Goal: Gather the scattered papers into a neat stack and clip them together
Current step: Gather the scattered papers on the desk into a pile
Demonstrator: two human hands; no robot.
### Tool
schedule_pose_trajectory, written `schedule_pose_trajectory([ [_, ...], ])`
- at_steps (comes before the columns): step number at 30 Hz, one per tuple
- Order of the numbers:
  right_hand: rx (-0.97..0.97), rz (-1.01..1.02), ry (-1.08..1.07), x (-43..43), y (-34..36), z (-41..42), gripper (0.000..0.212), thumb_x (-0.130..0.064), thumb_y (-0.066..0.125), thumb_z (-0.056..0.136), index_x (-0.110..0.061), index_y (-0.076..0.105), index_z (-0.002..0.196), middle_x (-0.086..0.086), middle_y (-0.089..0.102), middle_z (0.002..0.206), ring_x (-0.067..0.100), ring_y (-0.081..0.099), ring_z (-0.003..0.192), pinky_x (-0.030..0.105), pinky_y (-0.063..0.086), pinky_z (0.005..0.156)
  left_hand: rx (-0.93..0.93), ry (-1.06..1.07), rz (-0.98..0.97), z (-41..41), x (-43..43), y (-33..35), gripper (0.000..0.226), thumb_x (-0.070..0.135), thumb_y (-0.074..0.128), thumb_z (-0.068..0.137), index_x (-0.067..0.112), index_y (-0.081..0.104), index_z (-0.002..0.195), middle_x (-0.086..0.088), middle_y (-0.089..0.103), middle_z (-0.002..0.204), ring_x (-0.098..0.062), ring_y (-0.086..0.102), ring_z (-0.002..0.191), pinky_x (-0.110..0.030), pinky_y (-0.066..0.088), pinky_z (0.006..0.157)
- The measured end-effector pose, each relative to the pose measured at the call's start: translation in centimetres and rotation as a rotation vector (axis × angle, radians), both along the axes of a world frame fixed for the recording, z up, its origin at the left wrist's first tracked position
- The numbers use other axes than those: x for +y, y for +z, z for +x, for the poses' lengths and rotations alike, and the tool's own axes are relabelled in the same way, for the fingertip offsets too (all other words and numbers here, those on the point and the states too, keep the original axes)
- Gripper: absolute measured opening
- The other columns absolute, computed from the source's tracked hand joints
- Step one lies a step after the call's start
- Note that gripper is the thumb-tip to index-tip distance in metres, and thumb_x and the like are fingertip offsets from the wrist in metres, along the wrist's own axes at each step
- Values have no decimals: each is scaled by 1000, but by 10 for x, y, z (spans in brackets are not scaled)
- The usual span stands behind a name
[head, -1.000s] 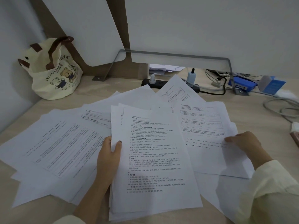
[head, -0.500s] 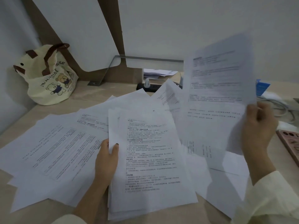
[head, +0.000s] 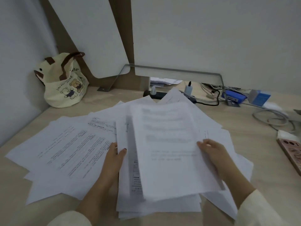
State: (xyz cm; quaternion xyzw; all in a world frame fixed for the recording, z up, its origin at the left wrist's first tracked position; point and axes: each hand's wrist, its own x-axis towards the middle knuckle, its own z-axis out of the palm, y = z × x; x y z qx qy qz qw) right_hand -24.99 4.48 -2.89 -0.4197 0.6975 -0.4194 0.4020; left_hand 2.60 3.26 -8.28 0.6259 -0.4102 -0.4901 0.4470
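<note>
Printed white sheets lie fanned over the wooden desk (head: 19,201). My left hand (head: 114,159) grips the left edge of a gathered stack of papers (head: 128,168) in front of me, thumb on top. My right hand (head: 213,152) holds one printed sheet (head: 169,149) by its right edge, lying blurred over the stack. More scattered papers (head: 68,149) spread to the left, and others (head: 216,128) stick out at the right under the sheet. No clip can be made out.
A cream bear-print tote bag (head: 65,85) stands at the back left. A black power strip (head: 156,95), cables (head: 276,118), a blue stapler (head: 234,97) and a blue box (head: 260,97) line the back. A pink phone case (head: 291,152) lies at the right edge.
My right hand picked a sheet off the desk at the right, raised it upright, then brought it down onto the stack. My left hand kept its grip on the stack.
</note>
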Motion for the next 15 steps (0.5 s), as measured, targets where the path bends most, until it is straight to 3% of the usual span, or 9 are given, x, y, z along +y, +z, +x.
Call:
schedule_pose_trajectory([
  [2,91,51,45,5,-15,13,24,-16,52,91,-11,57,68,7,61,71,19,55,60,25,38,54,78,24,10,-3,2,4,9,23,43,97,24,49,105,5,56,104,-7,55,87,-29,41,82],
  [3,130,72,54,7,-23,19,22,-16,50,92,-10,57,72,7,61,73,18,53,60,25,37,52,109,24,9,-4,3,5,12,28,41,98,27,45,110,9,52,105,-4,51,91,-27,35,88],
  [6,199,84,70,10,-41,31,19,-14,46,92,-4,58,81,8,60,75,17,50,60,23,34,51,145,-20,19,-7,2,0,46,43,48,92,21,44,133,8,53,128,-11,52,113,-32,35,105],
  [8,239,71,104,10,-47,36,19,-13,45,93,-1,58,86,7,59,73,17,48,60,23,33,51,103,-50,-3,-9,4,-1,42,29,57,90,18,47,129,3,59,122,-14,57,107,-31,44,96],
  [11,253,43,155,8,-46,39,12,-15,46,93,-13,57,89,-2,58,75,10,50,63,19,34,54,56,-67,-71,-15,8,3,32,7,52,92,21,45,119,7,58,104,-12,56,96,-19,43,77],
  [12,226,23,136,8,-45,38,10,-16,49,93,-15,57,98,-1,61,85,11,54,71,19,38,60,52,-69,-104,-17,10,8,34,6,51,92,21,45,121,11,57,102,-11,55,97,-19,43,77],
  [15,90,-29,37,5,-40,32,43,-21,58,89,-17,46,130,2,53,119,19,53,106,27,41,86,45,-72,-213,-19,15,25,33,8,52,92,25,46,121,19,58,104,-7,57,101,-13,44,76],
])
